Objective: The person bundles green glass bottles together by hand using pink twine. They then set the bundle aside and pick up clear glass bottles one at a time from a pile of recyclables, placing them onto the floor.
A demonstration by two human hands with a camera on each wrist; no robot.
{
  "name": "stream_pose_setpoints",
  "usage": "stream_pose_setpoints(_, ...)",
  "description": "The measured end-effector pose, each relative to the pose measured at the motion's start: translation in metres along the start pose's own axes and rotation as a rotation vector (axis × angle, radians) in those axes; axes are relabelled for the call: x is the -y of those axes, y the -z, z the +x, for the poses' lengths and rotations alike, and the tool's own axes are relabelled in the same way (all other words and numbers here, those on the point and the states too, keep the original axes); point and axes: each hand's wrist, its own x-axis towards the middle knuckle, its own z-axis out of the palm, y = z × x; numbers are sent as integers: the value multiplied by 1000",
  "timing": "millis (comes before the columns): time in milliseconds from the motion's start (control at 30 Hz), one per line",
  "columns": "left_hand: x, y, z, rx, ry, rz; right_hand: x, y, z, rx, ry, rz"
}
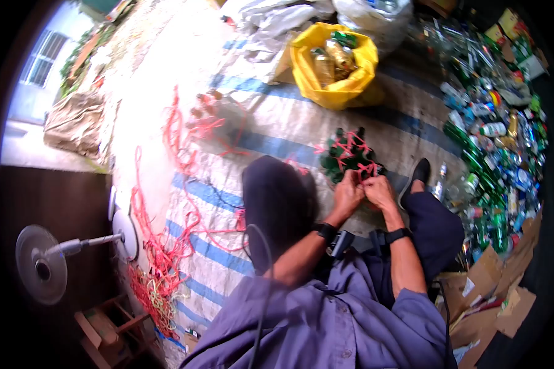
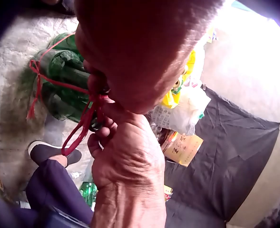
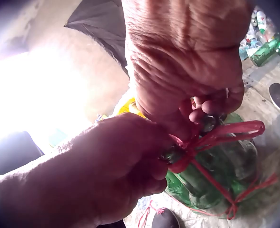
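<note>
A bundle of green glass bottles stands on the striped sheet between the person's feet, bound with red plastic twine. In the head view both hands meet at its near side. The left hand pinches the twine close against the bottle necks, its fingertips partly hidden in the wrist views. Facing it, the right hand has its fingers curled on the same twine beside a bottle mouth. A loop of red twine hangs out from between the hands, and a knotted strand crosses the bottles' sides.
A yellow bag of bottles and cans stands ahead. Mixed bottles and cans are heaped at the right, above torn cardboard. Tangled red twine lies at the left near a fan. More bottles stand front left.
</note>
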Motion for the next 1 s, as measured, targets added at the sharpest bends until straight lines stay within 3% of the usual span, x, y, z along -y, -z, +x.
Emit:
stream_pose_setpoints(33,7,-4,2,-5,34,95,5,4,-4,-6,35,-22)
stream_pose_setpoints(267,2,-7,0,-72,178,1,2,-5,-4,-131,106,55)
stream_pose_setpoints(367,-10,-3,-2,-52,210,61,10,3,-10,-124,50,17)
stream_pose_setpoints(633,-4,-3,-4,-46,211,32,18,2,-15,-197,-83,37)
stream_pose_setpoints(800,6,-7,-3,-58,167,-99,11,2,-12,-181,-18,84)
stream_pose_setpoints(1000,8,-5,0,-8,160,-29,1,-4,-6,-154,1,94)
